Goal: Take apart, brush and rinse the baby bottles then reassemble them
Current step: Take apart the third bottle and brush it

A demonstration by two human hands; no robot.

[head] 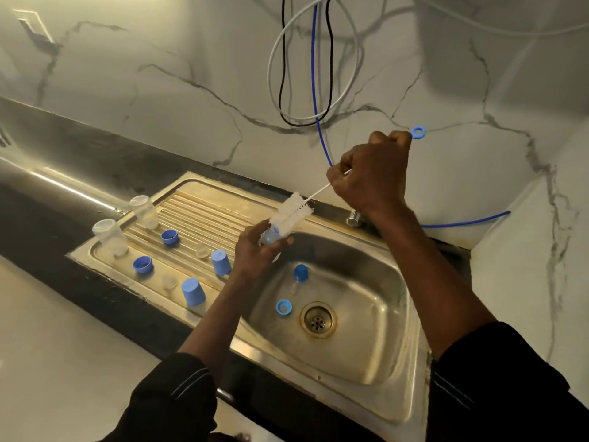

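Note:
My left hand (pixel 255 253) grips a small clear bottle (pixel 271 236) over the sink bowl's left edge. My right hand (pixel 371 177) is closed on the handle of a white bottle brush (pixel 291 213), whose bristles sit at the bottle's mouth; the blue ring end (pixel 418 132) sticks out past my fist. Two clear bottle bodies (pixel 110 236) (pixel 145 212) stand on the drainboard with two blue caps (pixel 192 291) (pixel 221 262), two blue collars (pixel 142 264) (pixel 169 236) and two clear teats (pixel 169 281) (pixel 201 250). A blue cap (pixel 300 272) and a blue collar (pixel 283 307) lie in the bowl.
The steel sink (pixel 366 314) has a drain (pixel 318 319) at its bottom and a tap base (pixel 353 217) at the back rim. Loops of white, black and blue tubing (pixel 314 74) hang on the marble wall. A dark counter (pixel 63 161) runs to the left.

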